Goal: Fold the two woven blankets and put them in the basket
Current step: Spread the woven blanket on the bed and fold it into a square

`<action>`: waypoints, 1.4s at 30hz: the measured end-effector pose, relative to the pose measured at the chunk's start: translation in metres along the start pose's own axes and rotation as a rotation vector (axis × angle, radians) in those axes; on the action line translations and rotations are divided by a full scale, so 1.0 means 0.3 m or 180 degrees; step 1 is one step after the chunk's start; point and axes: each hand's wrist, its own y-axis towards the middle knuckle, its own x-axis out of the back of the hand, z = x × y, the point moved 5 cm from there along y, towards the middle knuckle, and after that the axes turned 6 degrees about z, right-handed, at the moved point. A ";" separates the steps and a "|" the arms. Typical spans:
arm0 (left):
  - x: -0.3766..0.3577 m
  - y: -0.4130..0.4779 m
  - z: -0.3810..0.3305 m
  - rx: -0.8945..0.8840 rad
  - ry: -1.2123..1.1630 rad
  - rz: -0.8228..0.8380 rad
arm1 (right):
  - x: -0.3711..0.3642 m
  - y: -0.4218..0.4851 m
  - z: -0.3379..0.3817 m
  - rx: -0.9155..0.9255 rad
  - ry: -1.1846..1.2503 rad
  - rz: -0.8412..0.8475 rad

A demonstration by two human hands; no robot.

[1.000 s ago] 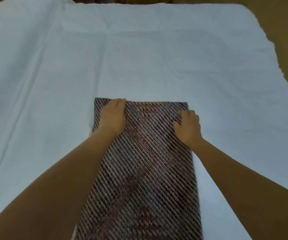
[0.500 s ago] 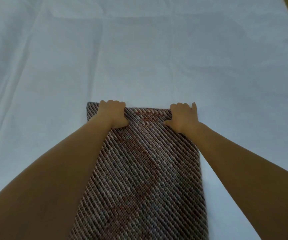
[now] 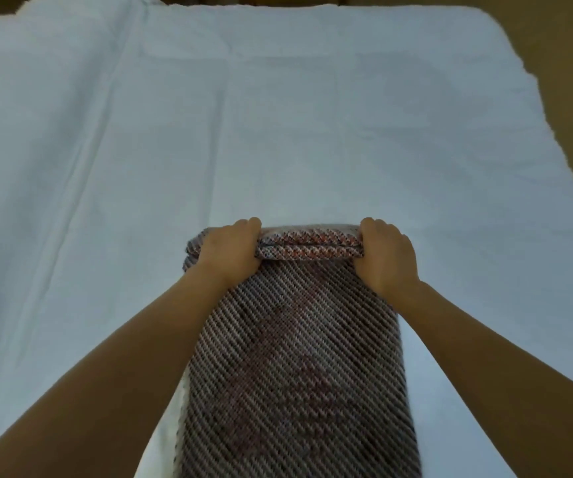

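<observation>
"Fingers (image 3: pixel 248 224) of the left hand (image 3: pixel 229 250) are curled over the raised far edge of the woven blanket (image 3: pixel 295 357), gripping it. What's the worry on that side?"

"Just left of those fingers the layers stick out past the grip. They could slide apart as the end comes over."

"And between the two sets of fingers?"

"Nothing holds that span, so I'd expect it to droop and the fold to land crooked."

"Right hand (image 3: pixel 385 260)?"

"Its fingers (image 3: pixel 373 224) clamp the same edge, nearer the corner. If one hand leads, the long strip probably skews. The white sheet (image 3: pixel 312 132) beyond the fingertips might also drag and wrinkle."

"Basket?"

"Not in view."
</observation>
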 end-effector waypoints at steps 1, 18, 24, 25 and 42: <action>-0.017 -0.079 -0.014 0.0028 -0.0125 -0.0025 | 0.008 -0.076 0.016 0.0020 0.0083 -0.0060; -0.508 -1.004 -0.162 -0.0216 0.0140 0.0532 | -0.258 -1.042 0.115 0.0110 -0.0405 0.1156; -0.616 -1.040 -0.156 -0.0008 -0.0112 0.1090 | -0.329 -1.077 0.112 0.0045 -0.0295 0.1339; -0.613 -1.035 -0.152 0.0021 -0.0283 0.1023 | -0.317 -1.068 0.122 0.0031 -0.0017 0.1159; -0.474 -0.627 -0.413 0.0020 -0.0404 0.0552 | -0.195 -0.572 -0.136 -0.2877 0.4432 0.0763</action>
